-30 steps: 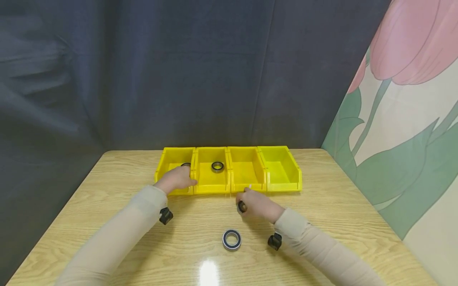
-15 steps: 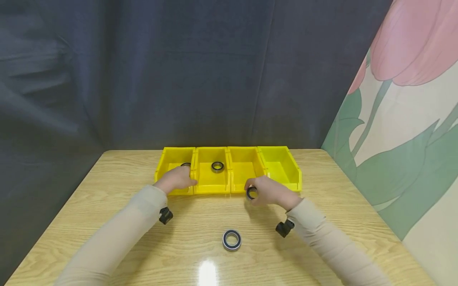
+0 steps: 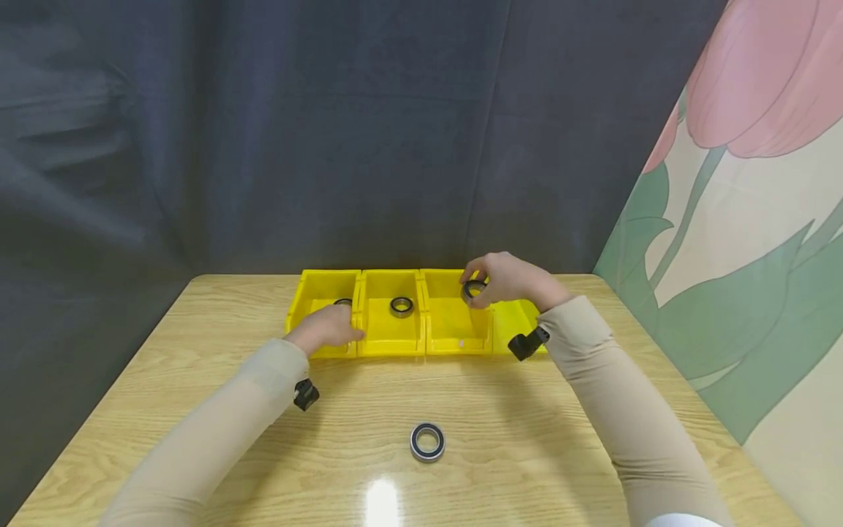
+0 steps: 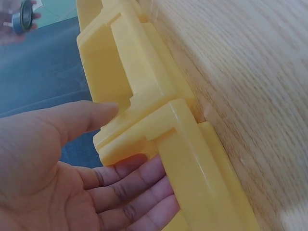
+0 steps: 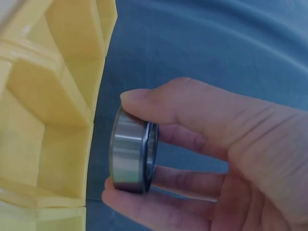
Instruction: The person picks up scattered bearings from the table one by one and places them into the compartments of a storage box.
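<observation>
My right hand (image 3: pixel 503 282) pinches a ball bearing (image 5: pixel 127 154) between thumb and fingers, high over the back of the third yellow bin (image 3: pixel 454 323). In the right wrist view its shiny steel outer ring faces the camera. At the left end of the row, my left hand (image 3: pixel 327 326) reaches into the first bin (image 3: pixel 299 300), its fingers extended behind the front wall. Its thumb lies across the divider toward the second bin (image 3: pixel 378 338). One bearing (image 3: pixel 342 301) shows partly beyond the left hand; another bearing (image 3: pixel 401 315) lies in the second bin.
A further bearing (image 3: pixel 416 443) lies flat on the wooden table (image 3: pixel 369 410), in front of the bins. The fourth bin (image 3: pixel 510 322) is partly covered by the right hand and wrist. Behind the row hangs a dark curtain (image 3: pixel 369 146); a flower-patterned panel (image 3: pixel 711 293) borders the right side.
My right hand has carried its bearing from the table in front of the bins up and back over the third bin. The left hand has stayed in place.
</observation>
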A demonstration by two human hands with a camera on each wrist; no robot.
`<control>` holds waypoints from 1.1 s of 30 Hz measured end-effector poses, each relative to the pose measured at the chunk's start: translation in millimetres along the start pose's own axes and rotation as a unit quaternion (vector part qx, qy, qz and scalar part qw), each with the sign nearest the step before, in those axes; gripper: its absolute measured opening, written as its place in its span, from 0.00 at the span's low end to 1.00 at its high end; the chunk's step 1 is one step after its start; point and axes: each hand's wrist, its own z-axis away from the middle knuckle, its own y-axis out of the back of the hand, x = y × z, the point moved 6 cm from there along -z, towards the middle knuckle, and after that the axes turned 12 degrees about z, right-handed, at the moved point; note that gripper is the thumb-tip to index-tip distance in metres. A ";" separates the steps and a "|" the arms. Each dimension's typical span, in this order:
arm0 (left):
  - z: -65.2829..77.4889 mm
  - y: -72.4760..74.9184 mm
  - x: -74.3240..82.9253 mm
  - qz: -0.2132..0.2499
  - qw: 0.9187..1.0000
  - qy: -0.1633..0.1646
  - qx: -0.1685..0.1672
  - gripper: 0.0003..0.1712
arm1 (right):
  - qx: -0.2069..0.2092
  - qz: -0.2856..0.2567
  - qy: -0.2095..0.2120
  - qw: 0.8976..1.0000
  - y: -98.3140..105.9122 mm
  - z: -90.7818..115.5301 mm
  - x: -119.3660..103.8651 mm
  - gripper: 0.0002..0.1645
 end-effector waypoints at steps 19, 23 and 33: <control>0.8 0.3 0.4 -0.004 1.000 -0.006 -0.007 0.32 | -0.045 -0.091 -0.072 0.992 -0.5 -75.2 19.8 0.25; 1.4 -1.2 -1.4 -0.001 1.000 -0.003 -0.006 0.32 | -0.035 -0.083 -0.082 0.993 -7.5 -82.8 20.2 0.24; 3.8 -4.5 4.1 0.003 1.000 -0.009 0.002 0.23 | -0.024 -0.018 -0.107 0.994 -34.3 -95.0 23.2 0.26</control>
